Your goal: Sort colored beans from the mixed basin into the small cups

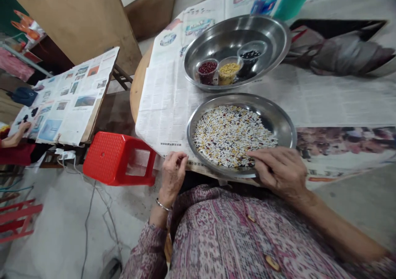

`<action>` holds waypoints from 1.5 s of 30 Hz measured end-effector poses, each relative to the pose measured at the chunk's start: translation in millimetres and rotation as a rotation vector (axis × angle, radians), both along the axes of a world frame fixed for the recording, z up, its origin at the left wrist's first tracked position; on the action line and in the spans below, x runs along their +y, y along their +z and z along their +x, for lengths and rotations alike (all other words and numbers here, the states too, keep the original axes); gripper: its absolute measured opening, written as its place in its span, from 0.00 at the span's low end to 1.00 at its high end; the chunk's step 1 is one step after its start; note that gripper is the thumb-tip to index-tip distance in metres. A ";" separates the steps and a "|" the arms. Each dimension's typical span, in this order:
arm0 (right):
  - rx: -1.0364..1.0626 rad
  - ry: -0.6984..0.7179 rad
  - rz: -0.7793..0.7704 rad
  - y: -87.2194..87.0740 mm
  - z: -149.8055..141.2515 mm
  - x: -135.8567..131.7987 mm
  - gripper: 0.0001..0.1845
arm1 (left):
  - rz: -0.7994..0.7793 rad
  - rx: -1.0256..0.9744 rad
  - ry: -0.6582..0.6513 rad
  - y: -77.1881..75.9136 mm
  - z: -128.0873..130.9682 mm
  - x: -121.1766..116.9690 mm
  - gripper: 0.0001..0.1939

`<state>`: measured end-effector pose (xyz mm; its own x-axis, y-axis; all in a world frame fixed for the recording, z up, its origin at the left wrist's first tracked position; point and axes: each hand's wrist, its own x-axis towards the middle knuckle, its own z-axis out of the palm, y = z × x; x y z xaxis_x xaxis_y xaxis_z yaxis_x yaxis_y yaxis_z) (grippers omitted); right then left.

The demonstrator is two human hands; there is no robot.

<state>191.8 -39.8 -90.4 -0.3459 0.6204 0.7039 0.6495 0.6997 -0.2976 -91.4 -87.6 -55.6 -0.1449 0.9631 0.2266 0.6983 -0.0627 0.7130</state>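
Note:
A round metal basin [287, 124] near my body holds a spread of white grains mixed with yellow, dark red and black beans [232, 134]. My right hand [280, 169] reaches over its near right rim, thumb and forefinger pinched together at the mix; whatever is between them is too small to name. Left of the basin, my left hand [173, 169] hovers by the table edge with its fingers curled together, their contents hidden. Behind stands a larger metal basin [213, 35] with plastic cups of red beans [207, 70], yellow beans [229, 70] and black beans [251, 55].
Newspaper [161, 109] covers the round table. A grey plastic bag [334, 52] and a teal object [293, 0] lie beyond the basins. A red stool [114, 159] stands left, near another newspaper-covered table [74, 101], where another person's hand [23, 128] shows.

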 end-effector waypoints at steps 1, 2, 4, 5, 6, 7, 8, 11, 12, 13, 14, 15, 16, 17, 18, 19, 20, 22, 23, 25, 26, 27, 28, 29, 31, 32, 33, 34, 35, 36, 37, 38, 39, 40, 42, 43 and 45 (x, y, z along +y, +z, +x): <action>-0.001 0.001 0.008 -0.1 0.2 0.1 0.14 | -0.015 0.035 -0.021 -1.0 1.8 -2.1 0.03; 0.003 0.000 0.019 -0.4 0.4 0.3 0.14 | -0.023 0.074 -0.031 -1.2 4.4 -3.0 0.02; 0.008 -0.002 0.025 -1.2 0.7 0.5 0.15 | -0.036 0.156 -0.031 0.4 10.0 -1.6 0.02; 0.010 -0.002 0.021 -1.6 0.9 0.6 0.15 | -0.043 0.196 -0.033 1.5 12.5 0.0 0.02; 0.009 -0.004 0.014 -1.9 1.1 0.5 0.14 | -0.051 0.237 -0.043 2.5 14.5 1.7 0.02; 0.008 -0.005 0.010 -2.1 1.2 0.4 0.14 | -0.060 0.279 -0.056 3.1 16.1 3.3 0.02; 0.003 -0.006 0.006 -2.1 1.3 0.3 0.14 | -0.069 0.325 -0.066 3.1 17.2 4.6 0.02; 0.001 -0.013 -0.019 -0.8 1.3 -0.3 0.13 | -0.099 0.474 -0.068 -0.3 18.6 5.4 0.03; 0.002 -0.016 -0.032 -0.2 1.2 -0.5 0.13 | -0.109 0.515 -0.068 -1.9 18.4 4.8 0.04; 0.002 -0.020 -0.038 0.4 0.9 -0.5 0.13 | -0.113 0.537 -0.069 -3.3 17.9 4.2 0.05; 0.001 -0.022 -0.035 0.8 0.6 -0.6 0.13 | -0.107 0.531 -0.071 -4.0 17.3 3.7 0.06; -0.001 -0.019 -0.026 1.1 0.3 -0.7 0.13 | -0.086 0.495 -0.066 -3.9 16.6 3.6 0.07; -0.005 -0.015 -0.024 1.0 -0.1 -0.8 0.14 | -0.051 0.432 -0.052 -2.8 16.1 4.2 0.08; -0.004 -0.009 -0.024 0.8 -0.4 -1.0 0.14 | -0.005 0.353 -0.030 -0.6 16.2 5.6 0.08; 0.001 -0.006 -0.038 0.3 -0.6 -1.3 0.14 | 0.046 0.272 -0.007 2.5 17.0 8.0 0.08; 0.009 -0.005 -0.063 -0.2 -0.6 -1.6 0.14 | 0.095 0.203 0.003 6.1 18.8 11.5 0.07; 0.018 -0.007 -0.094 -0.6 -0.5 -1.9 0.14 | 0.137 0.158 -0.011 9.9 21.5 15.9 0.07; 0.028 -0.006 -0.155 0.0 0.6 -2.1 0.14 | 0.189 0.166 -0.105 16.0 29.0 26.7 0.05; 0.020 0.002 -0.177 1.5 1.5 -1.8 0.14 | 0.203 0.211 -0.170 17.7 33.1 32.3 0.05; -0.026 0.026 -0.211 7.3 3.1 -0.4 0.13 | 0.215 0.301 -0.249 17.1 39.7 42.1 0.05; -0.056 0.041 -0.215 11.5 3.1 0.6 0.11 | 0.226 0.319 -0.245 15.0 42.0 45.6 0.05; -0.089 0.058 -0.217 16.3 2.2 1.9 0.09 | 0.244 0.310 -0.216 11.9 43.4 47.9 0.06; -0.120 0.081 -0.215 21.3 -0.1 3.5 0.08 | 0.267 0.276 -0.178 8.1 44.1 49.0 0.07; -0.152 0.110 -0.211 26.2 -4.1 5.5 0.08 | 0.291 0.232 -0.140 3.9 44.4 49.0 0.08; -0.220 0.190 -0.188 33.9 -17.8 11.0 0.09 | 0.330 0.153 -0.109 -4.4 44.6 46.6 0.07; -0.254 0.234 -0.176 36.3 -27.1 14.9 0.10 | 0.344 0.130 -0.117 -8.0 44.7 45.0 0.06; -0.290 0.283 -0.166 37.5 -37.4 19.6 0.11 | 0.357 0.117 -0.128 -10.9 45.0 43.5 0.05; -0.315 0.332 -0.157 37.6 -48.1 25.2 0.11 | 0.371 0.114 -0.136 -13.1 45.3 42.3 0.06; -0.334 0.378 -0.167 36.9 -58.3 31.7 0.12 | 0.382 0.114 -0.136 -14.5 45.7 41.5 0.06; -0.347 0.424 -0.177 35.5 -67.3 39.0 0.12 | 0.391 0.112 -0.132 -15.3 46.0 41.2 0.06; -0.356 0.443 -0.165 33.9 -74.5 46.9 0.13 | 0.395 0.107 -0.123 -15.5 46.3 41.3 0.06; -0.370 0.444 -0.155 32.4 -79.4 55.0 0.13 | 0.395 0.100 -0.116 -15.5 46.4 41.6 0.06; -0.385 0.433 -0.142 31.1 -81.8 63.0 0.13 | 0.395 0.093 -0.114 -15.4 46.3 41.9 0.06; -0.398 0.410 -0.129 30.1 -81.6 70.3 0.12 | 0.395 0.086 -0.117 -15.5 46.1 42.2 0.06; -0.415 0.353 -0.122 28.8 -74.3 81.5 0.09 | 0.395 0.076 -0.122 -16.2 45.3 42.3 0.06; -0.414 0.322 -0.128 28.2 -67.8 84.8 0.09 | 0.394 0.070 -0.125 -17.0 45.0 42.1 0.06; -0.396 0.259 -0.150 26.4 -51.4 86.9 0.09 | 0.393 0.061 -0.126 -18.9 44.7 41.5 0.06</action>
<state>140.4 47.0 -64.0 -0.7249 0.5631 0.3968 0.5436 0.8214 -0.1726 -46.7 -46.2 -74.5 -0.0063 0.8109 0.5852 0.7081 -0.4096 0.5752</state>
